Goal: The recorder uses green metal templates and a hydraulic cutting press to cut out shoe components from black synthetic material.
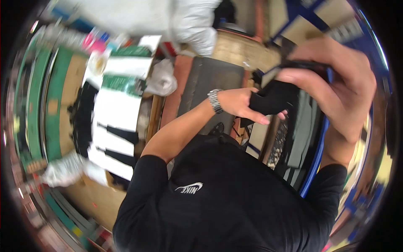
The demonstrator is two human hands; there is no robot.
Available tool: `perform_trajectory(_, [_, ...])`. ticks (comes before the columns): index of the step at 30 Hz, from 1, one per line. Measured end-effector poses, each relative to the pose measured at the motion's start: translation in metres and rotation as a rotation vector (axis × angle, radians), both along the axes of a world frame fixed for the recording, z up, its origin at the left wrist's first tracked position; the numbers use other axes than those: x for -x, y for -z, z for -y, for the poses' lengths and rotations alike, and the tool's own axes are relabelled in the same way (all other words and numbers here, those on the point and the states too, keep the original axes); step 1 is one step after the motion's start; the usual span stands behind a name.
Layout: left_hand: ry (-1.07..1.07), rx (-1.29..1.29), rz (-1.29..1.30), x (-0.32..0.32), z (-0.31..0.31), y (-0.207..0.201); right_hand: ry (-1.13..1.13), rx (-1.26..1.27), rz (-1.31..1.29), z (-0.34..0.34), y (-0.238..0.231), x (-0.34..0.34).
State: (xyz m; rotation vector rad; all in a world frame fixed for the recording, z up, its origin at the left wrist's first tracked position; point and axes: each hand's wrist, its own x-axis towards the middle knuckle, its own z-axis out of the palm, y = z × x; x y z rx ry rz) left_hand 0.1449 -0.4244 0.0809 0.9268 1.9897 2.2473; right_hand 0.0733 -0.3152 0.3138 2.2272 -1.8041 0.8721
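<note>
A piece of black cloth (273, 97) is stretched between my two hands, right of the middle. My left hand (237, 103), with a metal watch (215, 101) on its wrist, has the cloth's lower left part. Its thumb lies in front, and most of its fingers are hidden behind the cloth; one fingertip shows below. Higher up and nearer the camera, my right hand (346, 82) is closed with thumb and forefinger pinching the upper edge of the cloth. What kind of item the cloth is, I cannot make out.
To the left, a white-topped table (115, 111) bears black cloth pieces (119, 133) and green packages (121, 83). Beside it hangs a white plastic bag (163, 79). Grey strips (302, 134) lie inside a blue-edged rack (315, 161) at the right. White sacks (195, 27) stand at the back.
</note>
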Motion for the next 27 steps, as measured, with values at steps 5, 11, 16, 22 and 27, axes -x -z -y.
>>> perform_trajectory(5, [-0.298,-0.048,0.182,-0.098,0.043,0.031,-0.068,-0.062,0.086,0.057,0.025,-0.052])
perform_trajectory(11, [-0.770,-0.092,0.195,-0.221,0.071,0.089,-0.053,-0.179,0.424,0.134,0.058,-0.106])
perform_trajectory(16, [-1.157,-0.020,0.397,-0.335,0.073,0.151,-0.210,-0.326,0.442,0.242,0.083,-0.184])
perform_trajectory(22, [-1.433,-0.441,0.618,-0.444,0.044,0.202,-0.451,-0.573,0.408,0.384,0.138,-0.319])
perform_trajectory(27, [-1.645,-0.838,0.679,-0.468,0.018,0.248,-0.652,-0.659,0.401,0.503,0.248,-0.417])
